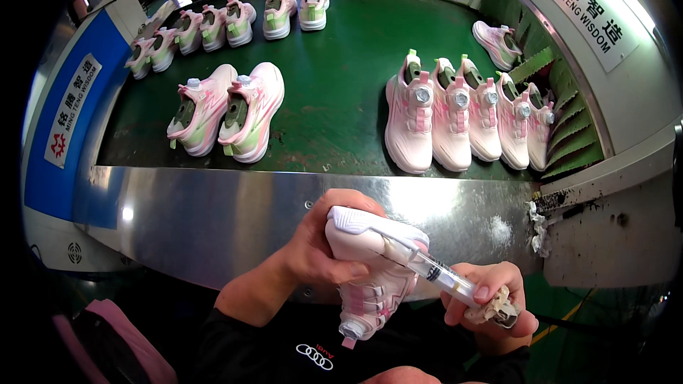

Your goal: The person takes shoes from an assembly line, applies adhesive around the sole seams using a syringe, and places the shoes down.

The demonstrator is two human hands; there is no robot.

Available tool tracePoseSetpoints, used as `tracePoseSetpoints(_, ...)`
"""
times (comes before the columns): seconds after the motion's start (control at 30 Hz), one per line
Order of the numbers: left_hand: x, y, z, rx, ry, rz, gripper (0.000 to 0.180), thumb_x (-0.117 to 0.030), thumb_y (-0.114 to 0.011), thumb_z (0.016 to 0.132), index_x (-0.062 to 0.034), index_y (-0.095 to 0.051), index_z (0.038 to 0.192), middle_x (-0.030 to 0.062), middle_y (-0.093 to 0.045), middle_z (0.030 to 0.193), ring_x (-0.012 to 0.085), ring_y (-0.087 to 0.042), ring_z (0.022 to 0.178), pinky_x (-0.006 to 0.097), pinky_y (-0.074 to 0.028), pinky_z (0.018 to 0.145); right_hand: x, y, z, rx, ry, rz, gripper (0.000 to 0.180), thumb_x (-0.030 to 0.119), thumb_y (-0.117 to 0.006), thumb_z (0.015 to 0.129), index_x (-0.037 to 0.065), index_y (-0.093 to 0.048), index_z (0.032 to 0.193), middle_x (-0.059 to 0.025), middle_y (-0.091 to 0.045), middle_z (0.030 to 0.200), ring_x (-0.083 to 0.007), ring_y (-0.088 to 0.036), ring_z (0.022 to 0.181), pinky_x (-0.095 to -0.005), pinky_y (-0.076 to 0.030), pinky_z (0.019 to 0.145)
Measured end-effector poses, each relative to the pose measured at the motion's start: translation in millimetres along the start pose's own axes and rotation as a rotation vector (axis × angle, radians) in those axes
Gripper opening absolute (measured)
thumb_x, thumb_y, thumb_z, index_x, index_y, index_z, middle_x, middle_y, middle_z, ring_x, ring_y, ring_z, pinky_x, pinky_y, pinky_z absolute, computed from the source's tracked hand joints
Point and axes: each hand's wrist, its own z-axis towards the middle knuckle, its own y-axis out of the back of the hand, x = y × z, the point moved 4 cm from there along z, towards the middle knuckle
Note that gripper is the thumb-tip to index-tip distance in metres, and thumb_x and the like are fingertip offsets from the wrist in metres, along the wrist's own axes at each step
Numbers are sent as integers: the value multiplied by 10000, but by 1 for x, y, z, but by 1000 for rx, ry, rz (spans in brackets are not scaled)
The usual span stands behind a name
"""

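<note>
My left hand (324,249) is closed round the toe end of a pale pink sneaker (371,286), which is tilted with its white sole edge facing up and its dial toward my body. In my right hand (491,299) is a clear plastic syringe (445,277), gripped by its rear end. The syringe's tip touches or nearly touches the seam between sole and upper. A crumpled, stained wad (498,307) is pressed in the same right hand, around the syringe's back end. My right fingers partly hide the plunger.
A metal ledge (192,206) borders the green conveyor belt (334,99). On the belt stand a pair of sneakers (256,114) at left, a row of several (462,117) at right and another row (213,27) far left. Green strip curtains (573,128) hang at the right opening.
</note>
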Motion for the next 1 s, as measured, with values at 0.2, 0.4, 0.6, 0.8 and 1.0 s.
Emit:
tracePoseSetpoints(0.2, 3, 9, -2, -64, 16, 28, 679, -21, -761, 597, -71, -447, 1197, 114, -543, 1121, 205, -550, 1025, 350, -466, 872, -4, 7, -8, -19, -2, -35, 699, 510, -729, 745, -58, -565, 1117, -166, -618, 851, -270, -603, 804, -359, -438, 724)
tracePoseSetpoints(0.4, -2, 11, 2, -194, 70, 85, 678, -198, -759, 646, -67, -393, 1201, 205, -562, 1054, 260, -596, 935, 352, -505, 793, -10, 15, -16, -41, 28, -68, 679, 485, -733, 752, -55, -561, 1128, -162, -614, 869, -265, -599, 818, -354, -446, 730)
tracePoseSetpoints(0.6, 7, 25, 2, -314, 138, -24, 635, -228, -747, 644, -65, -402, 1151, 183, -577, 1043, 312, -627, 940, 428, -552, 804, -18, 26, -27, -81, -10, -68, 655, 458, -722, 775, -54, -551, 1146, -166, -588, 899, -251, -594, 824, -338, -456, 734)
tracePoseSetpoints(0.8, 14, 39, -1, -352, 246, 17, 630, -319, -689, 702, -32, -412, 1190, 246, -590, 1054, 367, -632, 944, 466, -549, 814, -31, 37, -40, -127, -63, -70, 655, 449, -720, 779, -55, -543, 1158, -164, -574, 914, -233, -583, 849, -323, -447, 751)
tracePoseSetpoints(1.0, 25, 49, -2, -415, 296, -122, 616, -309, -658, 735, -3, -429, 1218, 225, -589, 1096, 335, -622, 981, 443, -530, 850, -39, 44, -51, -132, -135, -41, 630, 434, -714, 793, -47, -550, 1165, -146, -588, 939, -196, -551, 858, -281, -412, 741)
